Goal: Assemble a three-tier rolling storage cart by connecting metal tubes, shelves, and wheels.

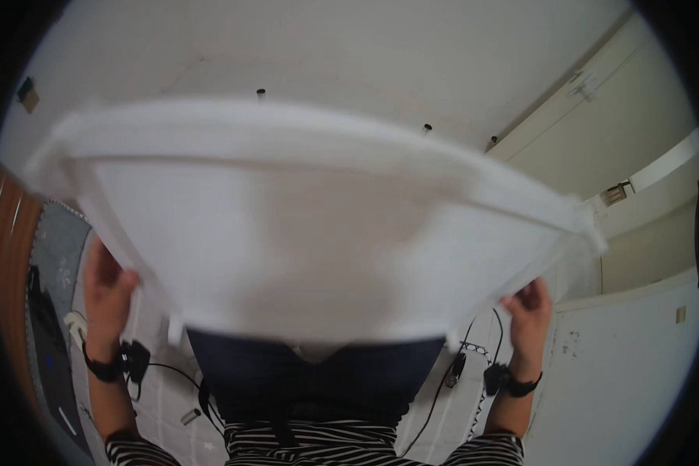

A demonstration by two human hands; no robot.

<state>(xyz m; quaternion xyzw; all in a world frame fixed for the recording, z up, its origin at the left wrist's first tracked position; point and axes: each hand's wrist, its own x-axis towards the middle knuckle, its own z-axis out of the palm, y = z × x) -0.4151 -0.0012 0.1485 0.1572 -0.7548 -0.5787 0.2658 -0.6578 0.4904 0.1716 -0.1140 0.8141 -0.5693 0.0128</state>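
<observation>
Probably light but stiff, the white rimmed panel (blurred) suits side holds, left hand and right hand gripping opposite edges.

Panel between left fingers and right fingers

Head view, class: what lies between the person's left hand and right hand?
In the head view, a blurred, rimmed white panel spans the stretch between the left hand and the right hand, each holding a side edge.
</observation>
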